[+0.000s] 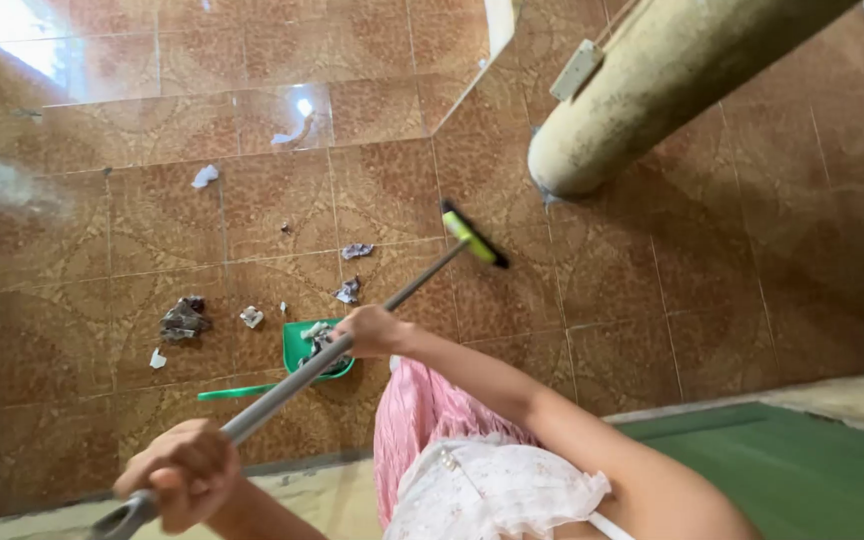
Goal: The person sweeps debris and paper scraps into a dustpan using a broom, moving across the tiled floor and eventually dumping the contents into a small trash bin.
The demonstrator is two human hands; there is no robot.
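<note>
**Two hands closed on one broom handle**

Left hand (184, 472) grips the grey broom handle (302, 378) near its upper end. Right hand (372, 331) is closed around the handle further down. The green broom head (473, 236) rests on the brown tiled floor (652, 280). A green dustpan (300, 352) holding scraps lies just beside the right hand. Paper scraps (184, 319) lie scattered nearby.

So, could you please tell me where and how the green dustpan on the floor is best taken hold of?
Take the dustpan by its long green handle, which lies flat on the tiled floor and points left, away from the pan. Come from above near its free left end, with the grip closed round the thin shaft. The pan itself holds crumpled scraps and sits partly under the broom handle.
</note>
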